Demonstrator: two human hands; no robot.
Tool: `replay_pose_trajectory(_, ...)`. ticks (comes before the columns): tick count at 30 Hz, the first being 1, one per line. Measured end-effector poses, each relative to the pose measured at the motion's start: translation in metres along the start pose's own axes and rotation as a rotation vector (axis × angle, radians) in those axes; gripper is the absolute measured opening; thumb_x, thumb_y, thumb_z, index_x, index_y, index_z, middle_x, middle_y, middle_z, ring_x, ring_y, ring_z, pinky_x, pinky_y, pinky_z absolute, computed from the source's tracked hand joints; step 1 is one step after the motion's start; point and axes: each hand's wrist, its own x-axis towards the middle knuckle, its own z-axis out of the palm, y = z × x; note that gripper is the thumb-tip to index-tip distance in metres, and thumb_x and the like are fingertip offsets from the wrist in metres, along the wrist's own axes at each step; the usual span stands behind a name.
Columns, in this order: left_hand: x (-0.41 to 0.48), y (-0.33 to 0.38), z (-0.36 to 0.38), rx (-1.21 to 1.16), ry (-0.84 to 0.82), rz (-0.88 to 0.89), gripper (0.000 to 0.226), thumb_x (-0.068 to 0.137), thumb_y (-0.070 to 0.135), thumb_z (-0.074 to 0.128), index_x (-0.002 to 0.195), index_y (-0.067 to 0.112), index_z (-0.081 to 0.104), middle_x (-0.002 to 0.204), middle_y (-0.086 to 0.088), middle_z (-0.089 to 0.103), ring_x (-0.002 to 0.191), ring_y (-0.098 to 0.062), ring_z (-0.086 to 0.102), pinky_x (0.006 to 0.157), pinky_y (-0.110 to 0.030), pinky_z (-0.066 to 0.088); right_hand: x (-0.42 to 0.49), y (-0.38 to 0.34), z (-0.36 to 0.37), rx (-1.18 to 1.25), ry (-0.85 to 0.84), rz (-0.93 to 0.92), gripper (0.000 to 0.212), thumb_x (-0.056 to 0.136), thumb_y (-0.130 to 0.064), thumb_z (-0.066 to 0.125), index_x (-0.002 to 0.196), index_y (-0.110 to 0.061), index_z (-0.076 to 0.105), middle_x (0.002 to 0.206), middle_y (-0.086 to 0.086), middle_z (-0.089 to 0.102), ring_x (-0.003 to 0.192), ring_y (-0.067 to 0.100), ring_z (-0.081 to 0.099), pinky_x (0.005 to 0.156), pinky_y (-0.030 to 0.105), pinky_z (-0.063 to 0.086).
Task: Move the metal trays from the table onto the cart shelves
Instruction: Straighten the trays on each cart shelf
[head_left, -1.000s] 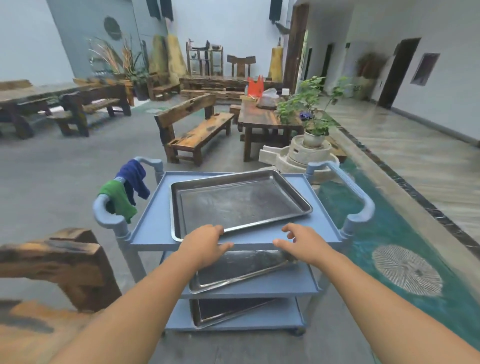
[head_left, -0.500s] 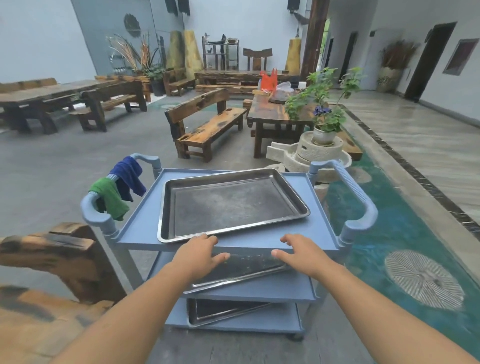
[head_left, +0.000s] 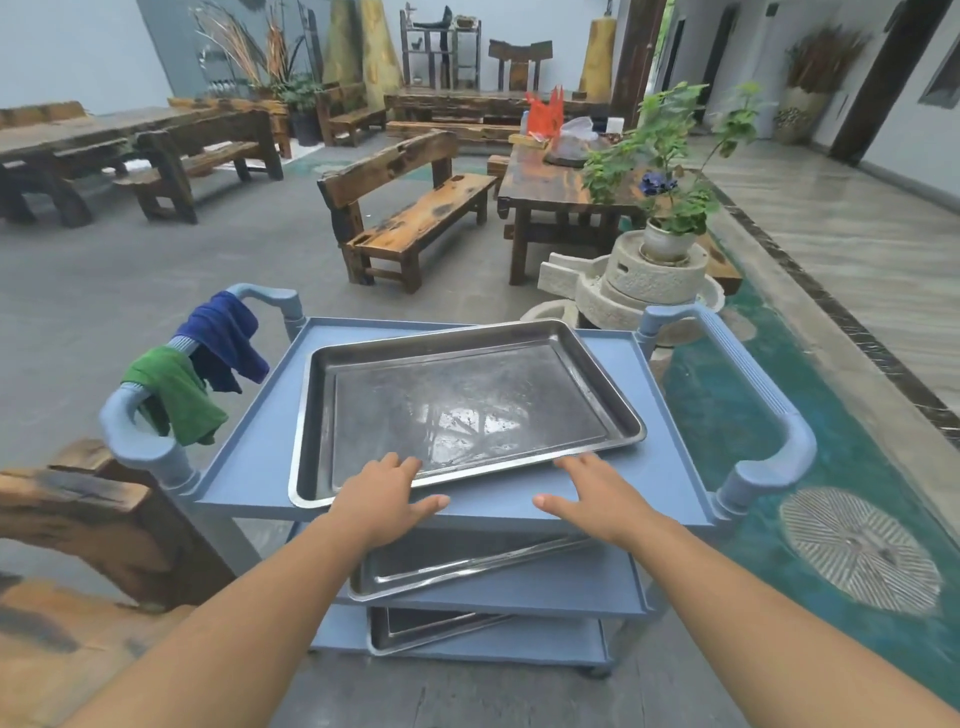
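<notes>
A blue three-shelf cart (head_left: 260, 457) stands right in front of me. One metal tray (head_left: 467, 400) lies flat on its top shelf, turned slightly askew. A second tray (head_left: 467, 566) rests on the middle shelf and a third tray (head_left: 431, 626) on the bottom shelf, both partly hidden by the shelves above. My left hand (head_left: 384, 499) lies at the top tray's near rim with straight fingers touching it. My right hand (head_left: 597, 493) is spread flat on the top shelf's near edge, its fingertips at the same rim. Neither hand holds anything.
Green and blue cloths (head_left: 208, 364) hang on the cart's left handle. A wooden bench end (head_left: 78, 514) is at my lower left. To the right lie a teal pool (head_left: 779, 467), a stone millstone with a potted plant (head_left: 649, 275), and beyond, wooden tables and benches (head_left: 415, 218).
The view has drawn closer to the cart. Both hands have slid forward along the top shelf's near edge to the tray's rim. The tray has stayed on the top shelf.
</notes>
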Motion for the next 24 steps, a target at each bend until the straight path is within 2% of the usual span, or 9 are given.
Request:
replay_pose_trajectory(7,0.060,-0.041,0.022,0.000,-0.032,-0.013,0.099,0.073,0.090,0.029,0.149,0.026,0.029,0.150,-0.002,0.037,0.131,-0.026,0.043,0.100,-0.044,0.046,0.065,-0.006,0.017,-0.078,-0.036,-0.015,0.090,0.081,-0.071,0.055,0.151,-0.024,0.026,0.157,0.004,0.023,0.146,0.021,0.019,0.116,0.040,0.029)
replay_pose_trajectory(11,0.084,-0.053,0.038,0.005,-0.059,-0.025,0.110,0.063,0.097,0.018,0.152,0.032,0.016,0.159,-0.006,0.023,0.143,-0.029,0.026,0.109,-0.054,0.035,0.102,-0.007,0.031,-0.205,-0.042,-0.068,0.094,0.079,-0.077,0.052,0.153,-0.027,0.022,0.160,0.008,0.018,0.148,0.024,0.014,0.120,0.043,0.017)
replay_pose_trajectory(14,0.093,-0.060,0.052,-0.004,-0.117,-0.055,0.109,0.062,0.098,0.016,0.151,0.035,0.019,0.162,-0.006,0.013,0.148,-0.030,0.013,0.112,-0.060,0.025,0.124,-0.005,0.039,-0.277,-0.108,-0.076,0.096,0.076,-0.080,0.049,0.153,-0.028,0.022,0.161,0.006,0.016,0.150,0.022,0.009,0.121,0.051,0.008)
replay_pose_trajectory(18,0.095,-0.065,0.069,0.002,-0.067,-0.049,0.098,0.067,0.096,0.008,0.137,0.034,0.039,0.150,-0.005,0.030,0.140,-0.028,0.022,0.107,-0.059,0.030,0.146,0.010,0.042,-0.368,-0.196,-0.100,0.101,0.071,-0.088,0.040,0.152,-0.033,0.018,0.163,0.003,0.008,0.151,0.023,0.001,0.118,0.061,0.003)
replay_pose_trajectory(21,0.095,-0.065,0.076,0.040,-0.057,-0.033,0.100,0.069,0.095,0.005,0.142,0.035,0.036,0.152,-0.003,0.030,0.143,-0.028,0.021,0.110,-0.057,0.028,0.162,0.030,0.036,-0.452,-0.219,-0.161,0.105,0.066,-0.095,0.029,0.152,-0.034,0.018,0.163,0.003,0.008,0.151,0.025,0.002,0.118,0.062,0.003)
replay_pose_trajectory(24,0.097,-0.066,0.078,0.055,-0.066,-0.041,0.101,0.069,0.096,0.006,0.145,0.036,0.034,0.155,-0.002,0.027,0.145,-0.028,0.018,0.110,-0.058,0.028,0.176,0.053,0.032,-0.498,-0.262,-0.187,0.115,0.059,-0.101,0.020,0.154,-0.037,0.010,0.165,0.003,0.000,0.151,0.026,-0.004,0.117,0.060,-0.001)
